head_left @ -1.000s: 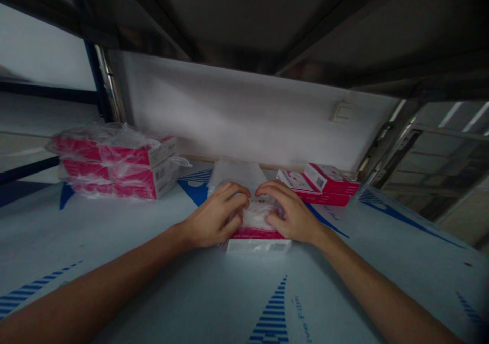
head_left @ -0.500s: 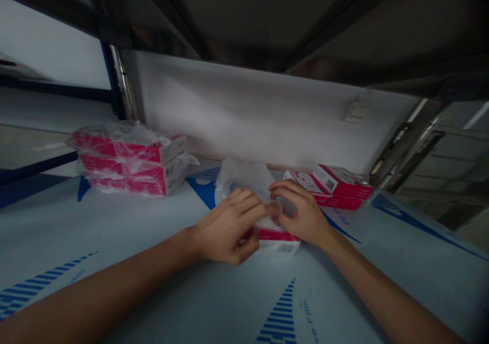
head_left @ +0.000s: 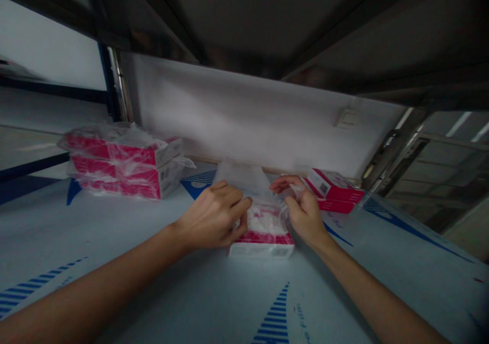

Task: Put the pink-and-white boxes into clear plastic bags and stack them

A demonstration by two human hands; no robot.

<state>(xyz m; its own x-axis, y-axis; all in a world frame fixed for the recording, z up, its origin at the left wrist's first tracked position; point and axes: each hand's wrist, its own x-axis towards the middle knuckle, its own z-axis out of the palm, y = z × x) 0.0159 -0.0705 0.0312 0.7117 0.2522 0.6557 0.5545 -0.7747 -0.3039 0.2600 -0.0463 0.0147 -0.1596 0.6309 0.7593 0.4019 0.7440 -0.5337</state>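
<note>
A flat red and white box (head_left: 262, 238) lies on the shelf in front of me, partly inside a clear plastic bag (head_left: 244, 178) that trails toward the back wall. My left hand (head_left: 212, 217) is curled on the bag at the box's left side, fingers pinched on the plastic. At the box's right side, my right hand (head_left: 301, 209) grips the bag's edge with bent fingers.
A bagged stack of red boxes (head_left: 126, 163) stands at the back left. Two loose red boxes (head_left: 334, 189) lie at the back right, just beyond my right hand. The shelf surface (head_left: 153, 293) is pale with blue print. A shelf board hangs low overhead.
My hands have drawn apart from the middle of the box to its two sides, pulling the plastic with them. More of the box's top now shows between them.
</note>
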